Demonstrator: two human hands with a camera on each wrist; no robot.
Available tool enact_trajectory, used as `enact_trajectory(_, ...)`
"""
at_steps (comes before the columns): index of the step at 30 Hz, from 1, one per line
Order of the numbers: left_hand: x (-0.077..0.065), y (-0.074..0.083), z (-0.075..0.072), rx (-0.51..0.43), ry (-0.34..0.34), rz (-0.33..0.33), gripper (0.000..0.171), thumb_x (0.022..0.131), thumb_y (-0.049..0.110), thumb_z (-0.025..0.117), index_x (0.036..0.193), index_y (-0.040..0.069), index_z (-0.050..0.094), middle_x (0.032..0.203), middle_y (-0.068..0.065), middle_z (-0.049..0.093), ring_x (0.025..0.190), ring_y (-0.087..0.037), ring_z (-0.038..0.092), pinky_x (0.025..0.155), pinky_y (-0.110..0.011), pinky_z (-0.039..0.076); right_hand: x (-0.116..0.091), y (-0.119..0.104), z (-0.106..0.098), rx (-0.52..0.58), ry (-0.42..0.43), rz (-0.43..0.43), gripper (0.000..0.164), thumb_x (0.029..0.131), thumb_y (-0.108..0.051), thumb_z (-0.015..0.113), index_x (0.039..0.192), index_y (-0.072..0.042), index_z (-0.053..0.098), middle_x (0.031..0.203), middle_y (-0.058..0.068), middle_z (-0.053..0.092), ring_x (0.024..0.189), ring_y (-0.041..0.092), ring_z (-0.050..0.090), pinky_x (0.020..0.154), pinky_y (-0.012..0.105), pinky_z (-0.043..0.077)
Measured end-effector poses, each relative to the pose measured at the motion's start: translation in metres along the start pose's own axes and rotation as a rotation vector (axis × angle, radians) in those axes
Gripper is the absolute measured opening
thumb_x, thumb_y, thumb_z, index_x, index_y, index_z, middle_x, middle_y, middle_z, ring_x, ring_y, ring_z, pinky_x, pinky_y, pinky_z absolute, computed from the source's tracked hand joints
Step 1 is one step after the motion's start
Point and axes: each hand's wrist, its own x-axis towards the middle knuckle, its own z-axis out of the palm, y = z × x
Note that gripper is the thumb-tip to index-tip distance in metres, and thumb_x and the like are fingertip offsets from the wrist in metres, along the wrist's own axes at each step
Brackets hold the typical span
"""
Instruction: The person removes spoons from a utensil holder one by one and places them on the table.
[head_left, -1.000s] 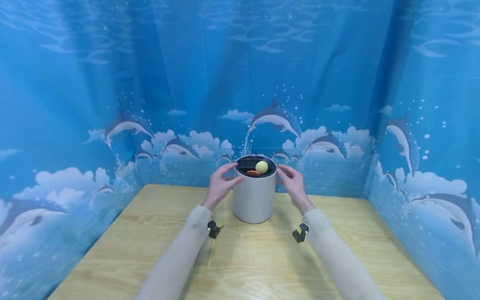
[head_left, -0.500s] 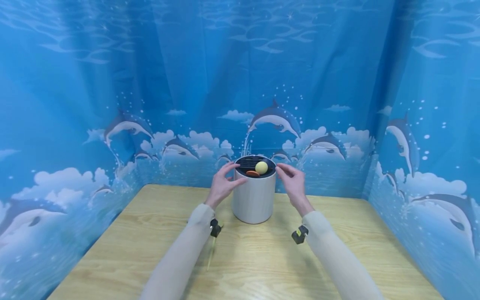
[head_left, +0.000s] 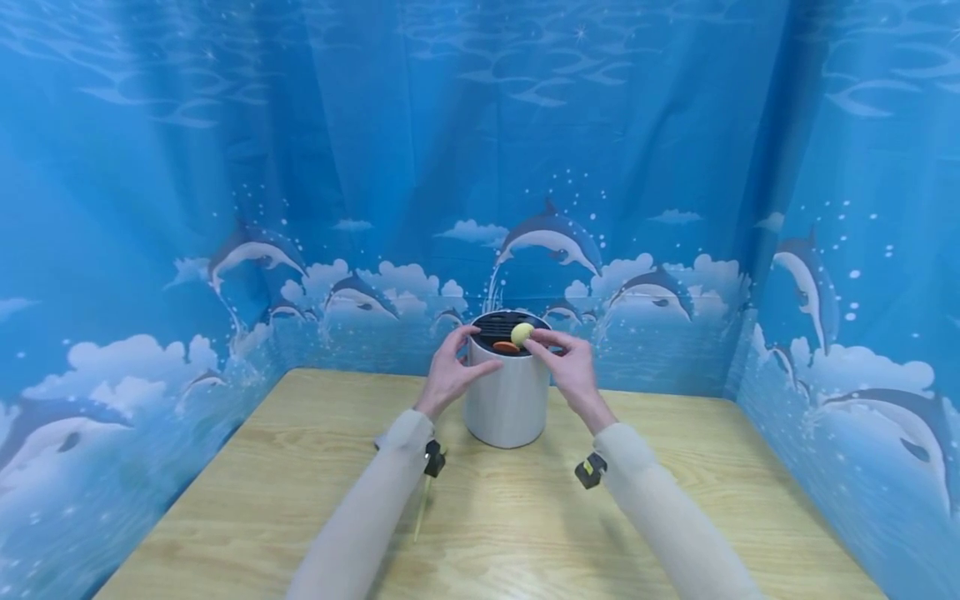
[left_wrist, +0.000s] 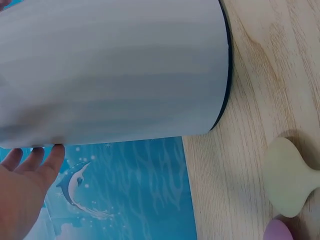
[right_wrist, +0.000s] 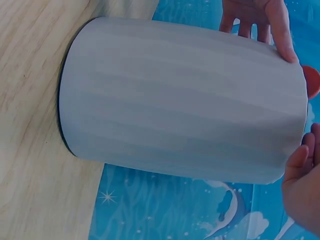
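Observation:
A white cylindrical utensil holder [head_left: 504, 408] with a black slotted top [head_left: 495, 323] stands upright on the table. From that top rise a round yellow utensil head [head_left: 521, 334] and an orange utensil head [head_left: 506, 347]; their handles are hidden. My right hand [head_left: 572, 367] pinches the right edge of the yellow head between thumb and fingertips. In the right wrist view its fingers curl beside the rim. Spread at the holder's left side, my left hand [head_left: 448, 373] rests fingertips on the wall, visible in the left wrist view. Its thumb touches near the rim.
Beside my left forearm lie a pale yellow utensil with a rounded head [left_wrist: 286, 177] and a purple piece [left_wrist: 277, 231], partly out of view. The wooden table [head_left: 517, 533] ends at blue dolphin-print curtains [head_left: 420, 167] behind and on both sides.
My right hand has moved left from the holder's rim onto the yellow utensil head. The left hand has shifted slightly right along the holder, its thumb further across the front.

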Motion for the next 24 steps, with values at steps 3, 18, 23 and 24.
enact_trajectory(3, 0.0, 0.0, -0.001, -0.001, -0.006, 0.002, 0.076, 0.075, 0.057, 0.078, 0.138, 0.027, 0.049, 0.154, -0.004, 0.04, 0.139, -0.029, 0.041, 0.108, -0.052, 0.044, -0.001, -0.003, 0.004, -0.019, -0.024, -0.007, 0.04, 0.083, -0.041, 0.077, 0.114, -0.016, 0.073, 0.108, 0.006, 0.07, 0.097, 0.019, 0.059, 0.077, 0.025, 0.052)
enact_trajectory(18, 0.003, 0.001, -0.005, 0.02, -0.043, -0.022, 0.078, 0.071, 0.064, 0.077, 0.135, 0.028, 0.049, 0.154, -0.003, 0.039, 0.139, -0.031, 0.041, 0.106, -0.053, 0.045, 0.001, -0.009, 0.021, -0.173, 0.022, -0.085, 0.021, 0.085, -0.029, 0.078, 0.1, -0.014, 0.078, 0.103, 0.005, 0.074, 0.091, 0.02, 0.061, 0.073, 0.029, 0.05)
enact_trajectory(23, 0.003, 0.002, -0.005, 0.023, -0.037, -0.011, 0.075, 0.072, 0.061, 0.078, 0.134, 0.028, 0.05, 0.152, -0.002, 0.041, 0.138, -0.031, 0.043, 0.106, -0.051, 0.046, 0.002, -0.011, 0.022, -0.248, 0.014, -0.119, 0.021, 0.087, -0.026, 0.076, 0.104, -0.013, 0.077, 0.103, 0.007, 0.073, 0.091, 0.022, 0.063, 0.074, 0.033, 0.054)
enact_trajectory(24, 0.003, 0.002, -0.005, 0.021, -0.038, -0.01, 0.075, 0.072, 0.06, 0.078, 0.134, 0.027, 0.05, 0.152, -0.003, 0.041, 0.138, -0.031, 0.043, 0.105, -0.051, 0.046, 0.002, -0.011, 0.023, -0.259, 0.012, -0.12, 0.022, 0.087, -0.026, 0.076, 0.104, -0.013, 0.077, 0.103, 0.007, 0.073, 0.092, 0.022, 0.064, 0.075, 0.035, 0.055)
